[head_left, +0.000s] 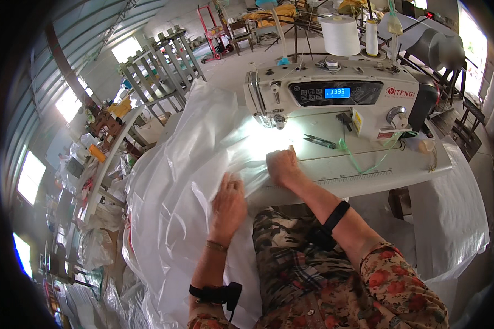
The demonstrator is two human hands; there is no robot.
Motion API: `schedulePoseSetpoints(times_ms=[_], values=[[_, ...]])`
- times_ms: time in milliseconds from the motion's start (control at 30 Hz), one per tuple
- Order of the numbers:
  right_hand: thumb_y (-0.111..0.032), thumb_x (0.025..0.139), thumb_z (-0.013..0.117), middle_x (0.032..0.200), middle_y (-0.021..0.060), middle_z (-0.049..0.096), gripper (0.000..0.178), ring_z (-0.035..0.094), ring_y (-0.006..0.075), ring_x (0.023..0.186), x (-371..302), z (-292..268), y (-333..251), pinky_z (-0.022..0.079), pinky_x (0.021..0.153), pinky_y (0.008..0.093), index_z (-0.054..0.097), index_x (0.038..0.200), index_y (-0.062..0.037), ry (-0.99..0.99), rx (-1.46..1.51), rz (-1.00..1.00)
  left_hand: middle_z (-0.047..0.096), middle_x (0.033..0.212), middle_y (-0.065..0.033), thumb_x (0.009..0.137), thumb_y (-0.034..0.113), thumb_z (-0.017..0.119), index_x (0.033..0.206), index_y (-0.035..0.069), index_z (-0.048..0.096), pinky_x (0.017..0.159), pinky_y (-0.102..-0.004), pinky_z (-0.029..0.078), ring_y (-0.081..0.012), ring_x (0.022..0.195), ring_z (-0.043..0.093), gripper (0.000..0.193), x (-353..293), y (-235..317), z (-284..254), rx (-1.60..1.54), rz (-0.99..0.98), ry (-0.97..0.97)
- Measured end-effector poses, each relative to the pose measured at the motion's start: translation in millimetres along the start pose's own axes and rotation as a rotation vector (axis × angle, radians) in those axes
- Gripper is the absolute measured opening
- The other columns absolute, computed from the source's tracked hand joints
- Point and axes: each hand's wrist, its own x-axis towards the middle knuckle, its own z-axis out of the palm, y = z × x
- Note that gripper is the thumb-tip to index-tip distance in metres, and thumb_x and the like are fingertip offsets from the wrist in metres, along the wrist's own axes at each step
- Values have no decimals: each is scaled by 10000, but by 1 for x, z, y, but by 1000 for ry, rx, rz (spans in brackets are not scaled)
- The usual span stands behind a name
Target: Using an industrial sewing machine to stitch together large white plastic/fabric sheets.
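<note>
A large sheet of translucent white plastic (173,186) drapes over the left of the sewing table and down beside my lap. My left hand (229,209) lies on it with fingers stretched out, slightly blurred at the tips. Closed on the sheet's near edge, my right hand (282,166) rests just in front of the needle area, its fingertips partly hidden. The white sewing machine (340,82) stands beyond my hands, its lamp glaring on the plastic and its blue display lit. Thread snips (319,141) lie on the bed, right of the needle.
A green strap (362,167) loops across the machine bed near a printed ruler scale. A large white thread cone (340,35) and a thin spool (372,38) stand behind the machine. A metal rack (159,68) and a cluttered side table (112,153) are at the left.
</note>
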Motion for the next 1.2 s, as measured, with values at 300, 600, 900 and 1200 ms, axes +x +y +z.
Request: schedulePoseSetpoints(times_ms=[300, 600, 900, 1200], values=[[-67, 768, 614, 911, 136, 708, 144, 690, 267, 903, 2, -9, -5, 416, 999, 442, 701, 881, -86, -51, -123, 15, 583, 1124, -135, 840, 109, 547, 1083, 6, 594, 886, -430, 397, -291, 1017, 520, 267, -21, 55, 7, -163, 22, 234], [-148, 810, 573, 759, 193, 668, 152, 663, 349, 764, 5, -2, 12, 446, 783, 464, 631, 839, -11, 58, -68, -69, 602, 921, -183, 871, 96, 524, 938, 11, 587, 740, -451, 452, -378, 893, 581, 125, -19, 50, 13, -480, 43, 243], [-185, 818, 595, 884, 187, 687, 214, 655, 354, 911, -1, -5, 27, 407, 927, 516, 659, 945, -25, 80, 185, 2, 587, 839, -186, 872, 106, 520, 941, 15, 577, 743, -474, 453, -396, 832, 583, 128, -21, 53, 8, -607, -132, 94], [-224, 830, 613, 901, 197, 691, 304, 664, 337, 895, 1, -12, 24, 460, 888, 425, 651, 1038, -5, -1, 251, -12, 556, 918, -177, 844, 95, 579, 999, 24, 617, 742, -453, 469, -369, 893, 577, 175, 7, 66, 32, -468, -61, 367]])
